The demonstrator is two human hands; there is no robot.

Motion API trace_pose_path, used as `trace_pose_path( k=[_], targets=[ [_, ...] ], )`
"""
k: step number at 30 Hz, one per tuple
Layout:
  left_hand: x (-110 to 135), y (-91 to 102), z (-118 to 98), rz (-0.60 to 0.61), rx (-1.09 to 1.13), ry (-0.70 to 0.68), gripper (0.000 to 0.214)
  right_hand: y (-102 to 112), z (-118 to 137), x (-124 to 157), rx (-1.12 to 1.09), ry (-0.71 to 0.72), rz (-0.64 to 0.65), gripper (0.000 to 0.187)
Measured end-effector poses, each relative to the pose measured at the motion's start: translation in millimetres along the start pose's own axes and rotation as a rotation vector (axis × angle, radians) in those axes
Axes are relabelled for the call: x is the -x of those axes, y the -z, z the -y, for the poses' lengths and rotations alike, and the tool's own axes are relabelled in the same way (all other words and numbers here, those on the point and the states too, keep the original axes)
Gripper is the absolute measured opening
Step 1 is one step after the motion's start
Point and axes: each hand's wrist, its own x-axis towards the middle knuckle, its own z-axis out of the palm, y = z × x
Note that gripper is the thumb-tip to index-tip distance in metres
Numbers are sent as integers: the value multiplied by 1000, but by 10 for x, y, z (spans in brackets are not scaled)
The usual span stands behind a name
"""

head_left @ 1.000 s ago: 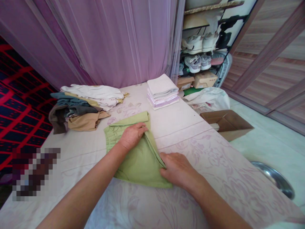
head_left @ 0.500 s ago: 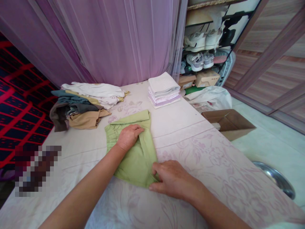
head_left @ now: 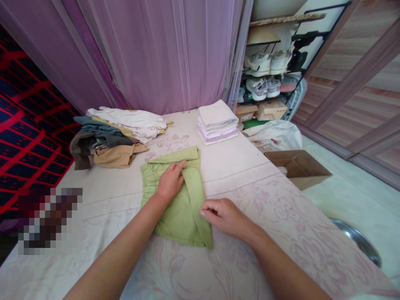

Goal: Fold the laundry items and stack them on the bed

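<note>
A pair of green shorts (head_left: pixel 178 225) lies flat on the bed, its gathered elastic waistband facing left. One strip is folded over along its far side, another along the right side. My left hand (head_left: pixel 170 181) rests flat on the middle of the shorts, fingers stretched toward the far fold. At the right edge, my right hand (head_left: pixel 221 216) is curled closed, thumb against the bent fingers, with its fingertips just over the folded strip. No cloth shows between those fingers. The near right corner of the shorts lies free of the hand.
A heap of loose clothes (head_left: pixel 115 135) lies at the far left, and a neat stack of folded cloths (head_left: pixel 218 121) at the far edge. Beyond the bed's right side are a cardboard box (head_left: pixel 308 162), a metal basin (head_left: pixel 359 239) and a shoe rack (head_left: pixel 271 43). A purple curtain (head_left: pixel 156 54) hangs behind.
My right hand has let go of the shorts' near right corner and moved up along the edge, its fingers curling in. The right strip now lies folded over. My left hand stays on the shorts.
</note>
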Motion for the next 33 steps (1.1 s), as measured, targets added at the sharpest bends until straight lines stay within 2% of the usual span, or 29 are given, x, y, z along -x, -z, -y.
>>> trace_pose_path(
  k=[3,8,11,14,19,23,26,29,33],
  targets=[
    [142,47,-15,-13,104,34,42,110,-72,-122,35,-79,-175,23],
    [359,48,-82,-58,214,38,36,262,-116,-522,231,-80,-301,22],
    [444,49,-144,-71,211,13,36,225,-141,-814,298,-64,-350,23],
    [525,74,-203,-13,160,-41,33,107,-201,-1014,342,-78,-360,24],
    [620,77,-255,59,246,-83,31,-11,-298,-1083,407,-84,-369,36],
    [626,25,-257,98,352,-111,31,-1,-339,-1102,432,69,-356,39],
    [624,-1,-248,115,372,-140,31,-15,-378,-1152,442,163,-321,30],
    [638,3,-239,123,381,-158,34,-40,-404,-1197,385,131,-365,18],
    [703,46,-248,161,423,-159,39,-48,-377,-1221,365,50,-448,14]
  ],
)
